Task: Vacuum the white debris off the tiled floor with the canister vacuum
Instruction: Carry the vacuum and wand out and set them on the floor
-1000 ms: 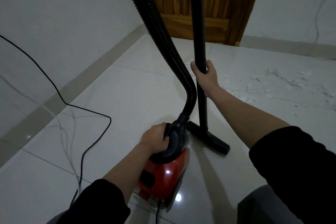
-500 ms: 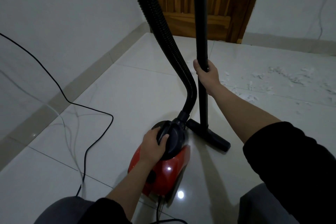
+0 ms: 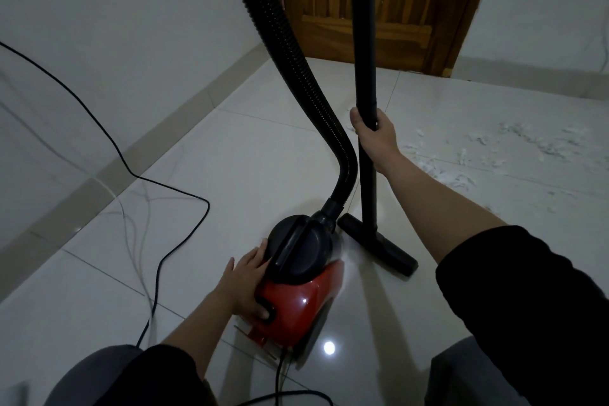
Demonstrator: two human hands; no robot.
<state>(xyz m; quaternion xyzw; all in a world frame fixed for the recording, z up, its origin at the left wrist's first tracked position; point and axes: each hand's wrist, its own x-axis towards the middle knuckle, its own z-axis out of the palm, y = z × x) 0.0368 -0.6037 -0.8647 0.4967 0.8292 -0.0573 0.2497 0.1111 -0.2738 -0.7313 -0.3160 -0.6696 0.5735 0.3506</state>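
Two hands engaged: right hand (image 3: 374, 138) grips the upright wand (image 3: 364, 76), fingers wrapped round it; left hand (image 3: 248, 287) rests on the red canister (image 3: 296, 300), thumb at its switch. White debris (image 3: 494, 155) lies right of centre; black power cord (image 3: 158, 188) at left could snag if the canister rolls.

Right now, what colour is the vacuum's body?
The canister vacuum has a red body with a black top, seen best in the head view.

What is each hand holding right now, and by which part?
The right hand grips the black vacuum tube about midway up. The left hand holds nothing; it rests on the side of the red vacuum, thumb by a black button.
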